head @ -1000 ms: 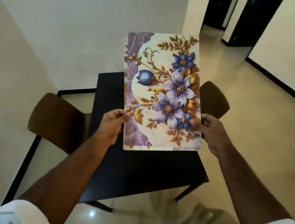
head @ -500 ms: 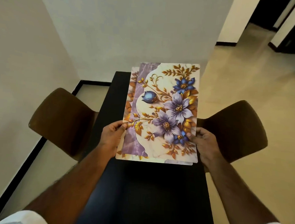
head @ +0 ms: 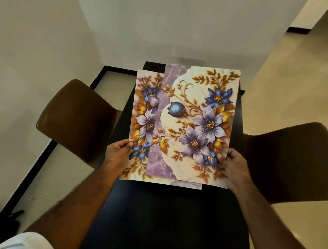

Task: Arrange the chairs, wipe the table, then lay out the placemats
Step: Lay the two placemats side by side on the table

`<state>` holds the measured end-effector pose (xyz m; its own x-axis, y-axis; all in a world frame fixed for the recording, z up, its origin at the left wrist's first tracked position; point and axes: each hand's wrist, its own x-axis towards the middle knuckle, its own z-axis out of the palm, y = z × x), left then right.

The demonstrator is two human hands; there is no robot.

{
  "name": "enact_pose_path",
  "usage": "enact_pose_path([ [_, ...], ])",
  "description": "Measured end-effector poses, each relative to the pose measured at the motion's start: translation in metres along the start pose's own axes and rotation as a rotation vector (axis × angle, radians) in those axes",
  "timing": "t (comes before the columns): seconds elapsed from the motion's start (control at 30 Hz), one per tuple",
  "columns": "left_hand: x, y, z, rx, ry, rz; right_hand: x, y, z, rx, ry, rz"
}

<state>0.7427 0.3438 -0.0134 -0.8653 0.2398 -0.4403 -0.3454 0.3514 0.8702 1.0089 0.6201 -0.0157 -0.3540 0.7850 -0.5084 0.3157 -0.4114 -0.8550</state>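
Near-left edge of the lower placemat (head: 143, 112) is pinched by the left hand (head: 118, 154); near-right edge of the top placemat (head: 197, 116) is pinched by the right hand (head: 234, 165). Both are held over the table (head: 164, 218), between left chair (head: 75, 118) and right chair (head: 293, 160).

Advised: the placemats are to be slid apart flat and squared to the table's edges.

Half a second earlier they were nearly stacked; the lower one is now fanned out leftward.

- A home dining corner: a small black table (head: 155, 218) has its far edge near a plain white wall (head: 182, 27).
- One brown chair (head: 75, 118) sits at the table's left edge and another brown chair (head: 293, 160) at its right edge.
- Floral placemats (head: 197, 125) are over the table's far half.
- The glossy cream floor (head: 285, 82) and black skirting (head: 35, 165) look domestic.
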Motion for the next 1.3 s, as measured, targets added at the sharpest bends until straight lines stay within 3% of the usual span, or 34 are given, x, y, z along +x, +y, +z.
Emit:
enact_pose_path([
  [0.23,0.085,-0.026,-0.036,0.048,0.063,-0.093,0.023,0.022,0.007,0.068,0.202,0.077],
  [0.53,0.176,-0.05,-0.058,0.262,0.03,-0.051,0.037,0.057,0.017,0.057,0.315,0.111],
  [0.83,0.187,-0.049,-0.061,0.547,0.13,0.089,0.037,0.073,0.015,-0.01,0.332,0.092],
  [1.3,0.197,-0.051,-0.071,0.619,0.115,0.184,0.029,0.073,0.008,-0.085,0.378,0.103],
])
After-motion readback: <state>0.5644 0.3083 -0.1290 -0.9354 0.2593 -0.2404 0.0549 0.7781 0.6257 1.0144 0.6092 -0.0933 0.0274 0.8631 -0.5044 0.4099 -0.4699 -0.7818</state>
